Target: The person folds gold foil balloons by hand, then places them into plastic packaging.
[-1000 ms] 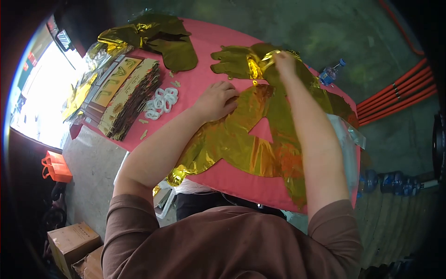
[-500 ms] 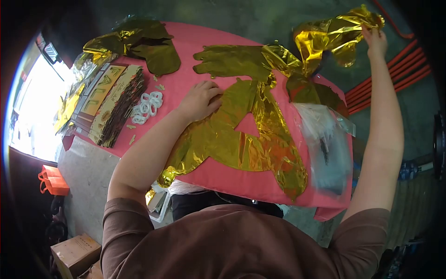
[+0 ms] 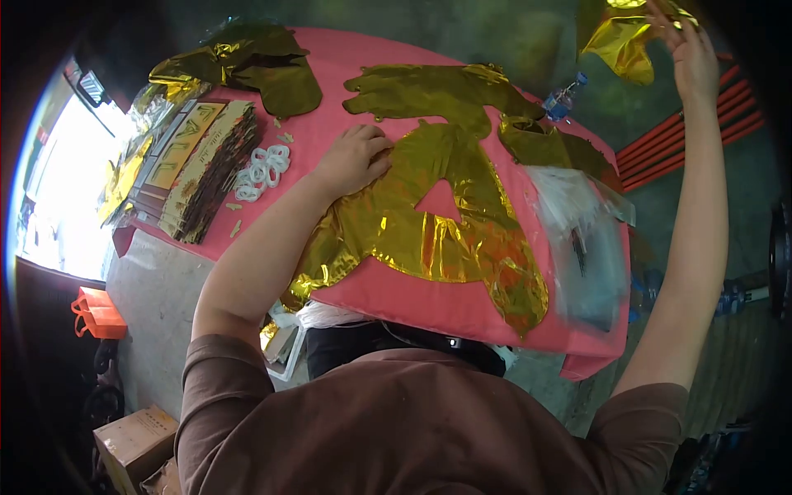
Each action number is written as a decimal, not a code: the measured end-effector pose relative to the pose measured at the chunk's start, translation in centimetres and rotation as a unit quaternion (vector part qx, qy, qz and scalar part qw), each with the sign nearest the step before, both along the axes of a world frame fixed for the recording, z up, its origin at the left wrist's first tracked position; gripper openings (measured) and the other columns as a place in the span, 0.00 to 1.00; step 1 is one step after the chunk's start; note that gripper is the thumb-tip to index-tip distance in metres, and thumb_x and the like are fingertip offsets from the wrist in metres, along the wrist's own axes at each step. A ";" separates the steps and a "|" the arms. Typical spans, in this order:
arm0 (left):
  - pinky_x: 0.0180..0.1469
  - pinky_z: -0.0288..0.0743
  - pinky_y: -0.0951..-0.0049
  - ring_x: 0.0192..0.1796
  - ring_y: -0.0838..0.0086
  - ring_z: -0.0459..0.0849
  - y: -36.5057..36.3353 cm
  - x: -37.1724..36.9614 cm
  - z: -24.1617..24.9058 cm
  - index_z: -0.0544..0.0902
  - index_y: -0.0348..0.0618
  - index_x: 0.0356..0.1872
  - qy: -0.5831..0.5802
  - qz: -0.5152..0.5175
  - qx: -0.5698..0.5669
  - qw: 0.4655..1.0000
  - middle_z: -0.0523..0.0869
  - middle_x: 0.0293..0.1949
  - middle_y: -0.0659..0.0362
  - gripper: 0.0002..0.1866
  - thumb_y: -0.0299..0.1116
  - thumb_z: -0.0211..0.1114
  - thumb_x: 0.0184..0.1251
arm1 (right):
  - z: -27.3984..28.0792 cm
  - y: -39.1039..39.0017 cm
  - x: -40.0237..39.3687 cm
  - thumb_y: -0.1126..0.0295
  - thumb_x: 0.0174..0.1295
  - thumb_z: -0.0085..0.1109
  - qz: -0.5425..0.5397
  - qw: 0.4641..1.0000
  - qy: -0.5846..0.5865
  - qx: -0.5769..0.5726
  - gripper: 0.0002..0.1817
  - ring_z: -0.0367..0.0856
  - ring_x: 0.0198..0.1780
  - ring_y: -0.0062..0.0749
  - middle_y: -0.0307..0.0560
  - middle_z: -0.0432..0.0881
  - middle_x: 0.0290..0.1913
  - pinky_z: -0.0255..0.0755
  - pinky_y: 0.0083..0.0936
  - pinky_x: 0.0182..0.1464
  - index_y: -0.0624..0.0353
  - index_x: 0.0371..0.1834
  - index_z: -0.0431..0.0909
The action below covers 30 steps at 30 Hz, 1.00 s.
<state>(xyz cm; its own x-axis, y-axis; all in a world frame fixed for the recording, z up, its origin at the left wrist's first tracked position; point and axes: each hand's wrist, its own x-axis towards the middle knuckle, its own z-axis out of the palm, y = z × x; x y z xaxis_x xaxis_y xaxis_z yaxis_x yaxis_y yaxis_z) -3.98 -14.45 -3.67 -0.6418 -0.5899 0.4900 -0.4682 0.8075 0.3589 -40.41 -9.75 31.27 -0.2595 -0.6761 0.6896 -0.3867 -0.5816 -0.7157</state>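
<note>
My left hand [image 3: 355,159] rests on the upper left edge of a flat gold foil balloon [image 3: 425,177] shaped like the letter A, fingers lightly bent. Stretched out at the far upper right, my right hand [image 3: 695,64] has its fingers on another gold foil balloon [image 3: 623,51], which hangs beyond the table; the top of that balloon runs out of view. Past the A lies a further flat gold balloon [image 3: 412,89], and a darker gold piece [image 3: 561,148] sits by the right edge.
Pink cloth [image 3: 412,318] covers the table. At left are a stack of printed cards [image 3: 198,169], white ribbon rolls [image 3: 262,172] and more gold foil [image 3: 285,78]. Clear plastic bags [image 3: 586,256] and a bottle [image 3: 563,99] lie right. Red bars [image 3: 693,140] stand beyond.
My right hand has moved up and outward with the gold foil balloon, drawing it off the table and uncovering the bottle. My left hand stays on the A-shaped balloon.
</note>
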 end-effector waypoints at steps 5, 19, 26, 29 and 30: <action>0.54 0.67 0.62 0.51 0.60 0.74 0.0 1.0 0.2 0.80 0.44 0.43 -0.011 0.016 0.002 1.000 0.77 0.44 0.56 0.15 0.38 0.60 0.56 | -9.3 5.7 6.4 0.68 0.71 0.38 0.032 0.972 0.210 0.100 0.15 0.81 0.48 0.32 0.50 0.80 0.48 0.73 0.23 0.48 0.63 0.53 0.68; 0.67 0.53 0.55 0.66 0.53 0.61 0.7 2.4 1.2 0.73 0.52 0.59 -0.117 -0.023 0.060 0.991 0.66 0.64 0.50 0.27 0.47 0.62 0.57 | -28.0 15.5 12.9 0.83 0.55 0.51 0.117 0.910 0.379 0.118 0.09 0.83 0.43 0.42 0.53 0.80 0.50 0.75 0.27 0.40 0.61 0.39 0.73; 0.68 0.50 0.55 0.68 0.53 0.58 1.2 2.6 1.0 0.70 0.52 0.62 -0.163 -0.007 0.039 0.986 0.63 0.65 0.49 0.27 0.51 0.55 0.63 | -27.5 18.9 15.0 0.78 0.50 0.57 0.136 0.879 0.445 0.103 0.14 0.79 0.23 0.35 0.46 0.83 0.44 0.69 0.28 0.26 0.59 0.42 0.76; 0.69 0.49 0.55 0.69 0.53 0.57 1.4 3.4 1.1 0.68 0.52 0.63 -0.182 0.001 0.043 0.982 0.62 0.66 0.48 0.27 0.51 0.53 0.65 | -26.8 20.2 15.3 0.76 0.47 0.60 0.172 0.863 0.458 0.129 0.19 0.80 0.26 0.34 0.46 0.82 0.46 0.70 0.26 0.27 0.58 0.46 0.76; 0.69 0.48 0.55 0.69 0.53 0.57 1.7 3.6 1.1 0.68 0.52 0.63 -0.175 0.005 0.046 0.983 0.62 0.66 0.48 0.27 0.51 0.52 0.65 | -26.0 20.3 15.4 0.76 0.47 0.60 0.173 0.864 0.456 0.129 0.19 0.80 0.26 0.34 0.46 0.82 0.46 0.70 0.26 0.27 0.58 0.46 0.76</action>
